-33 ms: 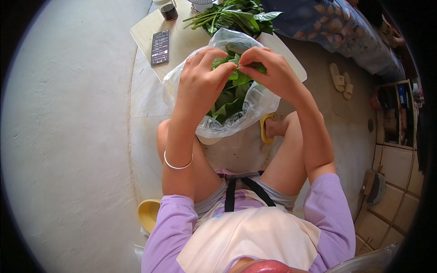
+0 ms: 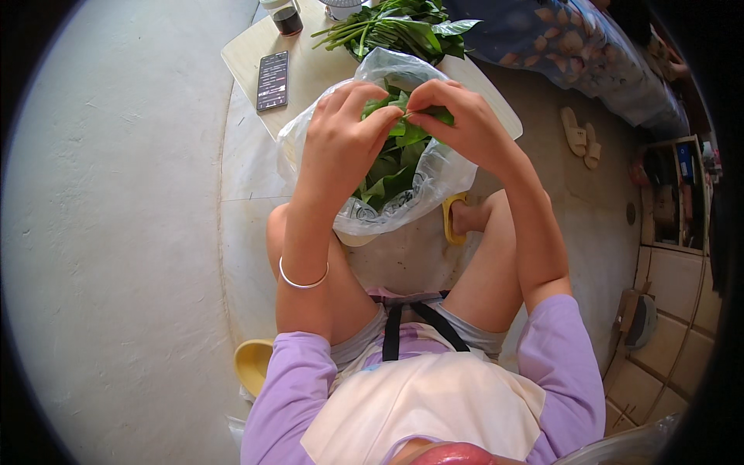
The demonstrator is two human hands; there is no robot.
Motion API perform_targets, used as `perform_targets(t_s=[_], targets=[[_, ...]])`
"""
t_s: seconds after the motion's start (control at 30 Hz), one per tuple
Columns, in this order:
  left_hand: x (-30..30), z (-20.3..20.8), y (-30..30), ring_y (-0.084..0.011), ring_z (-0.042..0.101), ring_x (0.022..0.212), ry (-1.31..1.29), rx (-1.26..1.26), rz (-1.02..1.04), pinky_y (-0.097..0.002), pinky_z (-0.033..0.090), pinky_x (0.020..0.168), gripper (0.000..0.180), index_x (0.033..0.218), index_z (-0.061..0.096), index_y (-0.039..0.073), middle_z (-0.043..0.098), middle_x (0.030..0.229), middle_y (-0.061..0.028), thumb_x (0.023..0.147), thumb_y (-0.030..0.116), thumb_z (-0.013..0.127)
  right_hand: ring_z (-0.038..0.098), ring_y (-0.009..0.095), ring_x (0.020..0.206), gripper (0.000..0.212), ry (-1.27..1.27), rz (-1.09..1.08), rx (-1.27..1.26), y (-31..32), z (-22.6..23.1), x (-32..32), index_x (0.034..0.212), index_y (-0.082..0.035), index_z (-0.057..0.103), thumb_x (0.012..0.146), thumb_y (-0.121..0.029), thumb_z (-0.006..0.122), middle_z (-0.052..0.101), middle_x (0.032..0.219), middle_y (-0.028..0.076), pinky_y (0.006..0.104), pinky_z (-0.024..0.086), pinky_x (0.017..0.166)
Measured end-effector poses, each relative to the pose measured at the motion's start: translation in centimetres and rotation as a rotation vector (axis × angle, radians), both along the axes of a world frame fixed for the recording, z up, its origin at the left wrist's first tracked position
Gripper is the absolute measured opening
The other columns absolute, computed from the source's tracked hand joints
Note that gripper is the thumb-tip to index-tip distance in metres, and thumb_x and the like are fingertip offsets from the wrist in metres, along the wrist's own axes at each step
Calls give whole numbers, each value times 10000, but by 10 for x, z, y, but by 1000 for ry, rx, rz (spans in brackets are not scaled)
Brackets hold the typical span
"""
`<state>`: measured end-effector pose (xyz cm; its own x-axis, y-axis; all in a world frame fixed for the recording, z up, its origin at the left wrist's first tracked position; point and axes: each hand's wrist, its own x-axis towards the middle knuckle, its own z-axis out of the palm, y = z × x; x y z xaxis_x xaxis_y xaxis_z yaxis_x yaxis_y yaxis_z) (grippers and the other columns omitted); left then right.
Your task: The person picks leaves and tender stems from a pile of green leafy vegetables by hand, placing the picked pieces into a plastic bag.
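**While the Fingertips Worked, the Slack Bag Rim Was the Thing to Watch**

As the view opened on the left, a phone (image 2: 272, 80) lay screen-up on the pale table (image 2: 318, 66), and just beyond it stood a clear cup (image 2: 288, 22) of dark liquid: one wide swing of the left arm, and that could have gone over onto the screen. Next came the left hand (image 2: 337, 120), arched over the bag's left side, thumb stretched inward, the visible forefinger tip a little off it; whether another finger pressed from behind, I couldn't tell.

Now the middle, where it mattered! The plastic bag (image 2: 446, 174) gaped below both hands, with leaves (image 2: 399, 167) heaped inside. Its rim looked thin and floppy, so a snagged wrist could have dragged it inward or tipped greenery toward the knees. Beyond it sat a bundle of greens (image 2: 403, 35), stalks poking out leftward, easy to scatter with a careless pull.

And on to the right hand (image 2: 465, 116): thumb and forefinger together, apparently clamped on a sliver of green right above the heap, a leaf (image 2: 443, 116) showing in their curve. So small a hold, I judged, could have slipped or torn under a hard tug. Farther right, pale slippers (image 2: 580, 138) lay well apart on the floor.
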<state>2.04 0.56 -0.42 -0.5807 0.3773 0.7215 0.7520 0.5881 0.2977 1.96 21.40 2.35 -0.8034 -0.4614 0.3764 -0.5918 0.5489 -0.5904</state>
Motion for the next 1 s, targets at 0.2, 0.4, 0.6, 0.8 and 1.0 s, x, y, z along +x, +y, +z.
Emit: perform_targets(t_s=[0.2, 0.4, 0.6, 0.8, 1.0], targets=[[5, 7, 3, -240, 615, 983, 69, -19, 43, -389, 497, 847, 166, 914, 704, 120, 633, 995, -11, 761, 57, 724, 662, 238, 842, 138, -45, -17, -89, -3, 0, 3, 967, -62, 617, 871, -123, 696, 710, 873, 62, 339, 483, 855], [7, 8, 6, -235, 623, 927, -5, 165, 54, -362, 514, 781, 167, 904, 730, 84, 639, 976, -33, 751, 16, 730, 673, 224, 859, 160, -44, -43, -222, -10, 4, 9, 987, -22, 627, 858, -66, 711, 682, 906, 87, 315, 527, 763], [8, 10, 7, -238, 626, 874, -198, 422, 2, -334, 506, 756, 122, 928, 721, 43, 631, 953, -74, 811, 19, 695, 671, 189, 828, 168, 28, -45, -318, -15, 2, 5, 997, -11, 637, 849, -28, 715, 670, 900, 83, 293, 534, 766], [0, 13, -13, -224, 638, 856, -317, 547, 26, -316, 504, 725, 84, 924, 720, 21, 638, 958, -80, 871, 47, 660, 688, 150, 874, 144, 174, -159, -398, -9, 1, -12, 1001, -14, 651, 869, -33, 706, 706, 949, 68, 267, 534, 789], [-2, 1, -22, -268, 635, 860, -161, 222, 104, -361, 507, 759, 97, 866, 729, 34, 660, 950, -78, 877, 75, 642, 643, 163, 1077, 132, 157, 97, -73, -13, -1, -17, 1068, -14, 663, 955, -52, 605, 703, 1161, 96, 307, 511, 889]])
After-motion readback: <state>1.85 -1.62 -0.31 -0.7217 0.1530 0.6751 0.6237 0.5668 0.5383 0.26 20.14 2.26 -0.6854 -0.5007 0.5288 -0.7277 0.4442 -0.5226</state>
